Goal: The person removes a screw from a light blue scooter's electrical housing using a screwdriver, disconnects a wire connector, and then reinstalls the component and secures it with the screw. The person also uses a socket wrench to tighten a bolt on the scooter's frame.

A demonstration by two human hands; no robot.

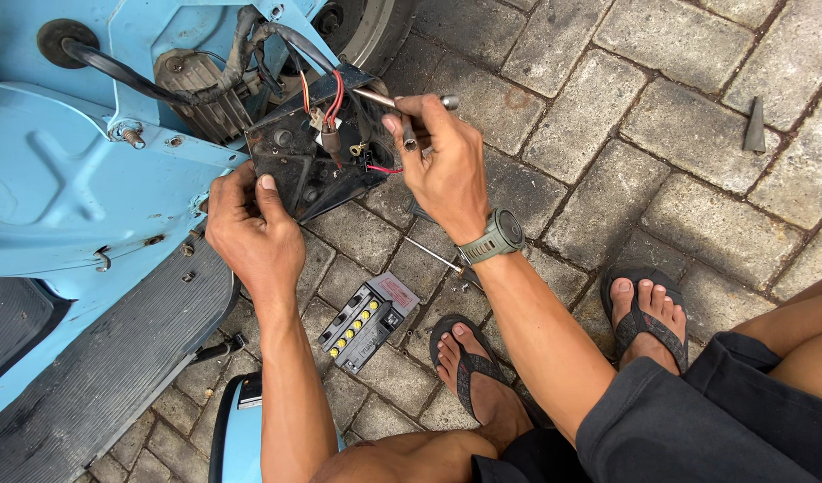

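Nearest the person, a small battery point(368, 323) with yellow caps lies on the paving below the black tray point(312, 152), apart from both hands. Above it, the left hand point(254, 234) grips the tray's lower left edge, while the right hand point(442, 165) is clenched around a metal tool point(402, 100) at the tray's upper right corner. This looks like work on a fastener or terminal among the red wires point(332, 103); the next move calls for a steady tray and a tool tip kept clear of them.

Left hand point(250, 228): forearm reaching forward, palm down, fingers point(266, 190) curled in a grip, thumb on top. Right hand point(442, 161): arm extended forward, wrist slightly bent, fingers pinched closed. Both forearms bare, hands near each other.
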